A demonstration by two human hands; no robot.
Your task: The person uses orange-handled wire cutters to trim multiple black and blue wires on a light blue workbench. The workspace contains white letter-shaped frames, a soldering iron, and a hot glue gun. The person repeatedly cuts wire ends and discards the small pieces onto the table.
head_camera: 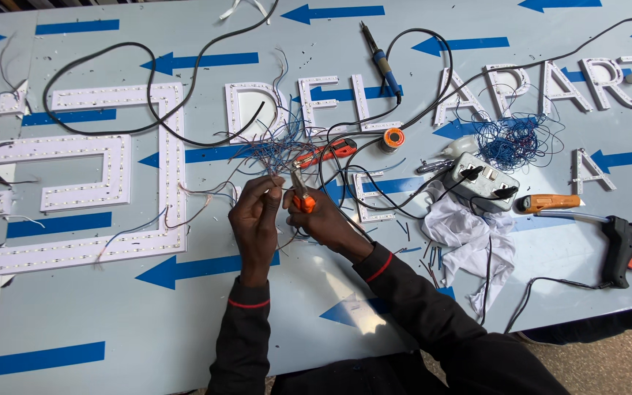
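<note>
Here your left hand (256, 212) fingers pinch thin wires (272, 150) while your right hand (316, 216) grips orange-handled pliers (301, 194), just below the white letter D (246, 110).

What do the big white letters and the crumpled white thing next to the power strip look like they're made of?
The white letters look like rigid matte plastic or foam board: flat, crisp edges, with rows of small dots, likely LED strips. The crumpled white thing looks like soft cloth or thin sheeting, since it folds and drapes; which one is unclear.
</note>
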